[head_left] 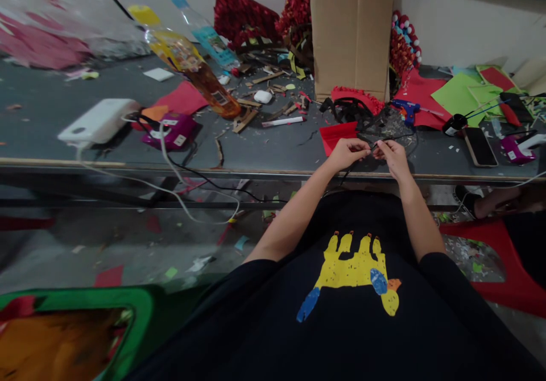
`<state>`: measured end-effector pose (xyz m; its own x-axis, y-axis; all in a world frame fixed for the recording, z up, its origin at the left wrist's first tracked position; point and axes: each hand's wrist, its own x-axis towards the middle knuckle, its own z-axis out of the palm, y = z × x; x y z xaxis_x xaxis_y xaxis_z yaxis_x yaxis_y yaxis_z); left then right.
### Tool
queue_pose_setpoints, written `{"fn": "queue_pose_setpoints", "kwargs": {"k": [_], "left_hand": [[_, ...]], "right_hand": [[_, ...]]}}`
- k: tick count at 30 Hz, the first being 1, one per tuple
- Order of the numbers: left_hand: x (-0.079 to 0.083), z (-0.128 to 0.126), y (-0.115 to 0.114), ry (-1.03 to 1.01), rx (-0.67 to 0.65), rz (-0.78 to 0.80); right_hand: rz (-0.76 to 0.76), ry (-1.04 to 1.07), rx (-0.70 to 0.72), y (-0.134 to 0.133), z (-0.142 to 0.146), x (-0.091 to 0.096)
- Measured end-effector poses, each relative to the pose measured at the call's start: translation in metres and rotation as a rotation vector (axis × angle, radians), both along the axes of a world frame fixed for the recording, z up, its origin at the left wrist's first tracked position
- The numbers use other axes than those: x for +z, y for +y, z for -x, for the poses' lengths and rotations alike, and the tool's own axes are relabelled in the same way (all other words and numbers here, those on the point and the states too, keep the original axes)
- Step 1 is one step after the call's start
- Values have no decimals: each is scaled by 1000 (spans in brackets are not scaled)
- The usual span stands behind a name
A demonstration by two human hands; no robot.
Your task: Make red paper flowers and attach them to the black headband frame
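My left hand (348, 153) and my right hand (394, 157) meet over the front edge of the workbench, each with its fingertips pinched. Between them runs a thin black cord (372, 146), small in the picture, and both hands grip it. A piece of it hangs below my left hand over the bench edge. Just behind my left hand lies a folded red sheet (336, 136). Past my right hand rests a blue glue gun (406, 108), with a black cord near its base. Whether that cord is the one in my fingers is not clear.
A tall cardboard piece (354, 34) stands behind a red-trimmed black piece (356, 103). To the right lie a phone (480, 146) and green sheets (464, 95). Leftward are a tilted bottle (213, 88), a white power bank (102, 120) and loose cables. Another person's leg (503, 196) shows at right.
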<state>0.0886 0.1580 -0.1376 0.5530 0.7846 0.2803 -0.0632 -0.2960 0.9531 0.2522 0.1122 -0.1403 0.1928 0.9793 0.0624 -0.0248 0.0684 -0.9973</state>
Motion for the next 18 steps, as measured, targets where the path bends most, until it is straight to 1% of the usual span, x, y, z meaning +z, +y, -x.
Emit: {"fn": "queue_pose_setpoints", "kwargs": {"k": [8,18], "left_hand": [[3,1,-3,1,-43,45],[5,0,-5,14,-73,84]], "right_hand": [[-6,-69,11,-1,1,0],[-10,-70,54,-2,2,1]]}}
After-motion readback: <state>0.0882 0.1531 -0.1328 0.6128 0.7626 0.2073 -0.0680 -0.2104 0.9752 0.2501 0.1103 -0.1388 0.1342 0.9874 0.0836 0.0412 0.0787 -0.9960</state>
